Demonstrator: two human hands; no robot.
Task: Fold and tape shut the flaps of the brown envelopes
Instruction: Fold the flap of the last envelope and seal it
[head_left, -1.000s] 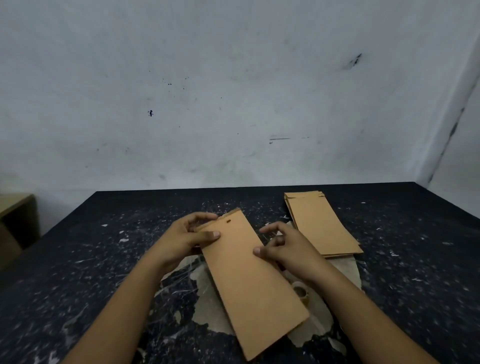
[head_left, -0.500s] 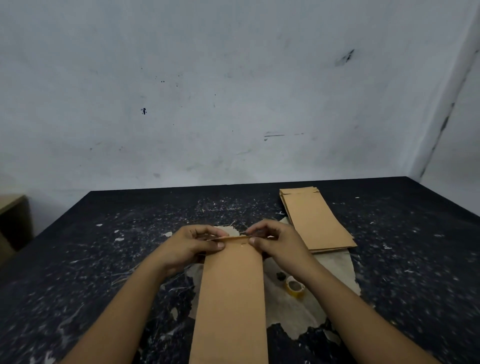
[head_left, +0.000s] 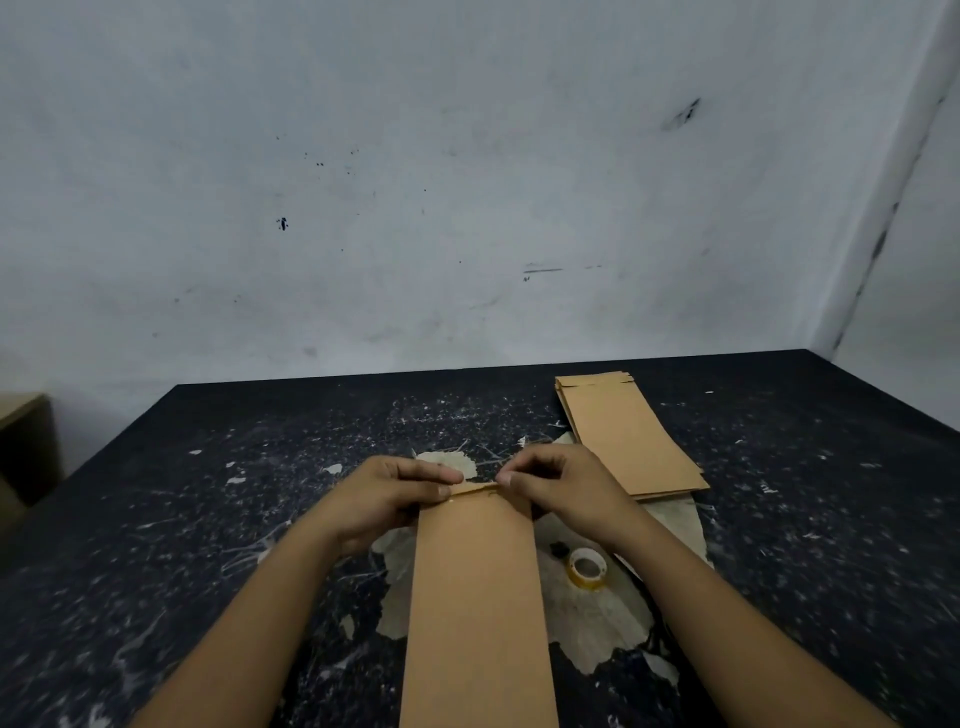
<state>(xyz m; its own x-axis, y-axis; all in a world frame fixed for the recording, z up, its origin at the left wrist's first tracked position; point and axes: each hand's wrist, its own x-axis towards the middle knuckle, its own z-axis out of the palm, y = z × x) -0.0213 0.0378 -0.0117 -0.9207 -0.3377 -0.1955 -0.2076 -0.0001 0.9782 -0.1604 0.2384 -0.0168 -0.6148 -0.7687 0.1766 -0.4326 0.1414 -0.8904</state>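
A long brown envelope (head_left: 475, 597) lies straight in front of me on the black table (head_left: 182, 519), its far end raised a little. My left hand (head_left: 387, 499) pinches the left corner of that end's flap (head_left: 474, 489). My right hand (head_left: 563, 488) pinches the right corner, thumb and fingers curled over the edge. The flap is bent toward me along its top. A small roll of clear tape (head_left: 587, 569) lies flat just right of the envelope, below my right wrist.
A stack of several brown envelopes (head_left: 626, 436) lies at the back right of the table. The tabletop is scratched, with a worn pale patch (head_left: 592, 618) under the work. A wooden unit (head_left: 23, 447) stands beyond the left edge. The wall is close behind.
The envelope swung from a diagonal lie to straight in front of me. Both hands moved to its far end and now pinch the flap's two corners, bending it toward me.
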